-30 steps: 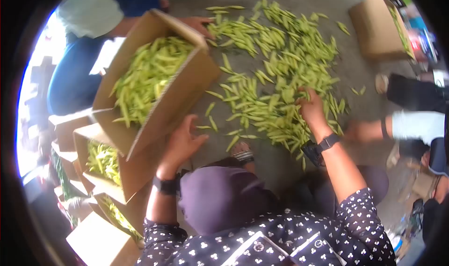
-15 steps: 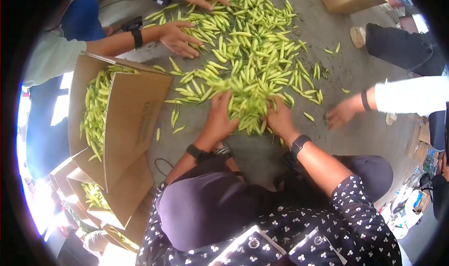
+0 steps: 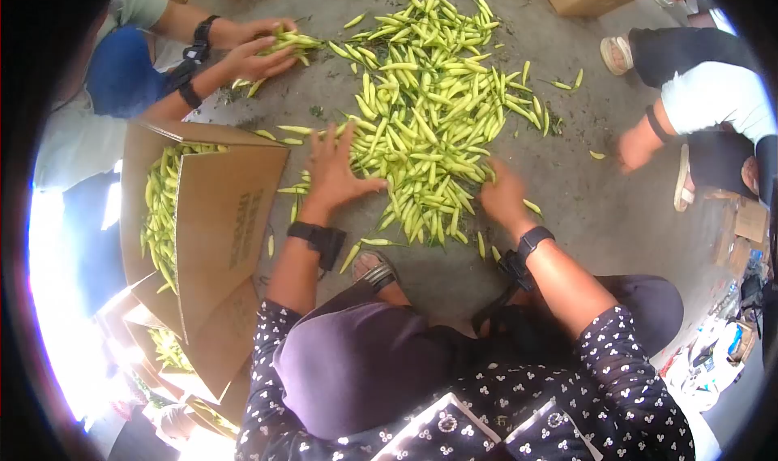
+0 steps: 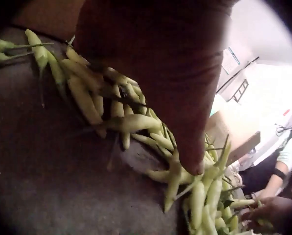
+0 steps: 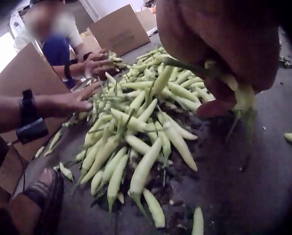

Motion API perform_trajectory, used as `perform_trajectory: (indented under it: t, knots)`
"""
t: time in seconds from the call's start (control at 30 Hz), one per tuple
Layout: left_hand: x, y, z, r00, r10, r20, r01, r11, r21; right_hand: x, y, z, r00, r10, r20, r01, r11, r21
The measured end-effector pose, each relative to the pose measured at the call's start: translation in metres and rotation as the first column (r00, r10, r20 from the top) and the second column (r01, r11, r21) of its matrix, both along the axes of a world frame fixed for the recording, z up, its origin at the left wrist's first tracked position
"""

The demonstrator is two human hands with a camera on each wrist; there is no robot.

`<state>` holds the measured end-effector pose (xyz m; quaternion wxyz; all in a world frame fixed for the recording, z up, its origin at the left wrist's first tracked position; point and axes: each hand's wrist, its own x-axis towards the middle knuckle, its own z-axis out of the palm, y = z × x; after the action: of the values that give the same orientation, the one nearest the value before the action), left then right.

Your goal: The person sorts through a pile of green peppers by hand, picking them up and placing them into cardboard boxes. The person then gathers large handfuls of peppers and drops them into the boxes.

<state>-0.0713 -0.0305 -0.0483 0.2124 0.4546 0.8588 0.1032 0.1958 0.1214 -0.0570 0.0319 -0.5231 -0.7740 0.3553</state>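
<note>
A heap of pale green chili peppers [image 3: 429, 129] lies on the grey floor before me. My left hand [image 3: 331, 176] is spread at the heap's left edge, thumb pointing towards the peppers. In the left wrist view that hand [image 4: 160, 63] is dark, its thumb tip right at some peppers. At the heap's right side is my right hand [image 3: 504, 195]. Seen in the right wrist view, its curled fingers and thumb [image 5: 217, 108] pinch a few chili peppers [image 5: 244, 98] just above the floor.
An open cardboard box [image 3: 231, 218] full of peppers stands at the left, with more boxes behind it. Across from it, another person's hands [image 3: 263, 52] gather peppers. A further person's hand [image 3: 639, 147] is at the right. My sandalled foot [image 3: 377, 271] is near the heap.
My hands first scooped peppers together from both sides, then moved apart, the left one leftwards. The other person's hands at upper left have drawn back with peppers. The view has shifted.
</note>
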Motion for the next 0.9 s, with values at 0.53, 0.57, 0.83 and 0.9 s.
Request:
perform_trajectory:
  t: [0.53,0.57,0.83,0.9]
  knots:
    - [0.059,0.037,0.012,0.987,-0.123,0.100,0.083,0.939,0.333,-0.052,0.046,0.015,0.960,0.101,-0.261,-0.060,0.985,0.160]
    - [0.052,0.040,0.013,0.991,-0.116,0.061,0.092,0.947,0.307,-0.051,0.066,0.010,0.977,0.098,-0.191,-0.040,0.958,0.284]
    - [0.012,0.065,0.012,0.990,-0.137,0.035,0.121,0.948,0.294,-0.068,0.131,0.009,0.976,0.075,0.203,-0.128,0.956,0.263]
    - [0.010,0.070,0.013,0.987,-0.153,0.046,0.135,0.953,0.272,-0.082,0.115,0.006,0.978,0.111,0.177,-0.157,0.950,0.268]
